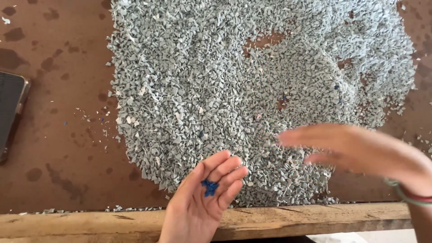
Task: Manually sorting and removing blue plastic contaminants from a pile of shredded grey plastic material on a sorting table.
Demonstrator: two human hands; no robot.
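— What is on the counter (63, 135)?

— A wide heap of grey plastic chips (234, 90) spread over the brown surface, with bare patches showing through near the top and a few blue flecks scattered among the grey. A rough wooden edge (288, 220) runs along the near side.

— And the hands?

— The left hand (202, 198) is turned palm up at the heap's near edge, fingers loosely curled, its grip apart, cupping a small cluster of blue chips (209, 187) in the palm. The right hand (355, 150) hovers flat just above the grey chips, blurred, fingers extended and its grip apart, holding nothing that can be seen; coloured bands (414, 197) circle its wrist.

— Anything else?

— A dark, flat object (11, 108) lies at the far left, well apart from the heap.
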